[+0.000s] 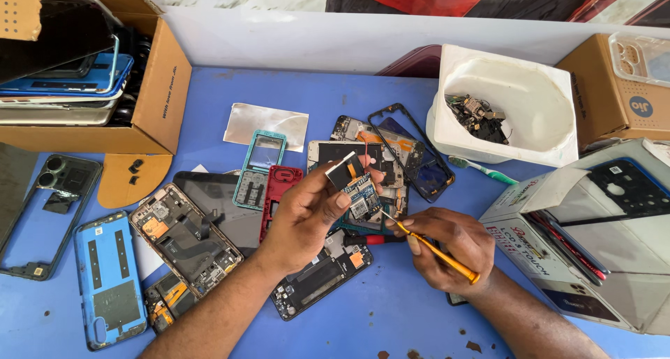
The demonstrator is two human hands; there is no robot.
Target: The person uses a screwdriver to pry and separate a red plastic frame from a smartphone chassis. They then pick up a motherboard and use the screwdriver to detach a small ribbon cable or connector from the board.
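From the head view, the left hand (301,216) pinches a small blue-green phone circuit board (360,197) above the blue table (391,310). The right hand (447,247) grips a thin orange-handled screwdriver (436,249), its tip just beside the board's lower edge, over scattered opened phone frames (187,237).

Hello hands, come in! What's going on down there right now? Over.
Left hand pinching small blue-green circuit board. Right hand holding thin orange-handled screwdriver, tip at board. Opened phone bodies crowd blue table beneath.
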